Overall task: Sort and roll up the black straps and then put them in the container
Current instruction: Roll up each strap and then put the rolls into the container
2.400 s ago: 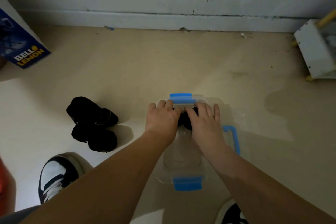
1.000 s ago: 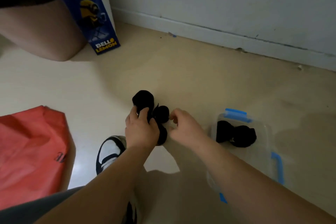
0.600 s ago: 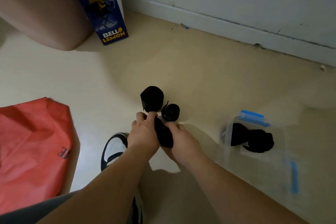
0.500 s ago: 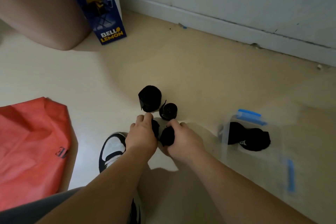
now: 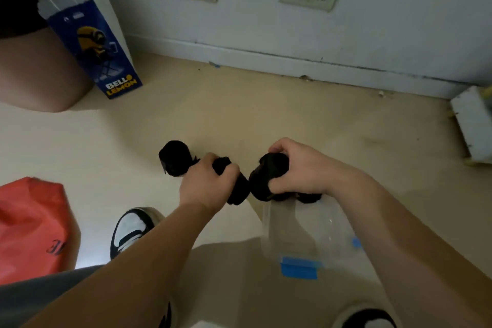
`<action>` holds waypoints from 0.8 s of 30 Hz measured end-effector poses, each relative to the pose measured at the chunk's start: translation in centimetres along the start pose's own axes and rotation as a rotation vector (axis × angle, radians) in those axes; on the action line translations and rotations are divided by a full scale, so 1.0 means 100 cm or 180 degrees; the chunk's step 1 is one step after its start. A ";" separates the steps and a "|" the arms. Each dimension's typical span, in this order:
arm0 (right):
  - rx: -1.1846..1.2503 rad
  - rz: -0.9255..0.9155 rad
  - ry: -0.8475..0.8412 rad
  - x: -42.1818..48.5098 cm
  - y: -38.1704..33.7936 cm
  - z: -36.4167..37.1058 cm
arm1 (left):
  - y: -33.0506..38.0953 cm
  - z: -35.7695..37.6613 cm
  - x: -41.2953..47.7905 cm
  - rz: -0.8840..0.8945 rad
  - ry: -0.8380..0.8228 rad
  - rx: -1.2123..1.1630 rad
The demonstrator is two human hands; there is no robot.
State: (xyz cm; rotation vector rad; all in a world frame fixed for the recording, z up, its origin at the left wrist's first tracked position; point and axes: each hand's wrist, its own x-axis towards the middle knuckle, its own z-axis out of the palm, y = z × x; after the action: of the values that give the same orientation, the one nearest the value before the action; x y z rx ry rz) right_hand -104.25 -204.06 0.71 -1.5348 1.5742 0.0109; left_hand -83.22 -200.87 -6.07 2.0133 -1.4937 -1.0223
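My left hand (image 5: 206, 184) grips a rolled black strap (image 5: 238, 189) just left of the clear plastic container (image 5: 306, 234) with blue clips. My right hand (image 5: 298, 170) grips another rolled black strap (image 5: 269, 176) above the container's far end. Under that hand, the edge of a dark roll (image 5: 308, 197) shows inside the container. One more rolled black strap (image 5: 174, 158) lies on the floor behind my left hand.
A blue paper bag (image 5: 98, 48) stands at the back left beside another person's leg (image 5: 32, 72). A red bag (image 5: 29, 226) lies at the left. My shoes (image 5: 131, 229) are near the bottom. A white object (image 5: 474, 125) sits by the wall at the right.
Each hand has picked up a rolled strap from the pile and carried it to the right, toward the container. The camera has swung right too, and one roll stays visible on the floor.
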 end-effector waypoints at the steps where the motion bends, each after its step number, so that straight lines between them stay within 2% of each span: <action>1: -0.0214 0.0075 -0.0025 -0.007 0.011 -0.010 | 0.012 0.006 -0.004 0.0087 -0.0045 -0.0099; 3: -0.0602 0.0232 -0.0137 -0.020 0.034 -0.020 | 0.036 0.021 -0.011 0.0296 -0.0184 -0.0199; 5: -0.0807 0.0310 -0.0196 -0.026 0.053 -0.017 | 0.053 0.039 -0.017 0.0479 -0.0476 0.0025; 9: -0.0948 0.0280 -0.0184 -0.029 0.077 0.008 | 0.070 0.072 -0.023 0.0724 -0.1343 0.1058; 12: -0.1228 0.0258 -0.0313 -0.026 0.092 0.027 | 0.064 0.088 -0.024 0.1065 -0.1678 0.1650; 14: -0.1435 0.0220 -0.0245 -0.022 0.106 0.042 | 0.056 0.097 -0.024 0.1364 -0.1697 0.1998; 18: -0.1840 0.0240 0.0398 -0.011 0.132 0.069 | 0.042 0.121 -0.024 0.2066 -0.1392 0.2790; 24: -0.2004 0.0118 0.1493 -0.001 0.154 0.096 | 0.025 0.139 -0.019 0.1991 -0.1144 0.3350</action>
State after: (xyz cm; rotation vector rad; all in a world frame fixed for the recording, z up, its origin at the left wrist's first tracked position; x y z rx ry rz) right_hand -111.05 -195.03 -13.52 -2.0998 2.0989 0.1965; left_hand -95.68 -198.76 -12.54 1.6569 -3.0391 -0.3190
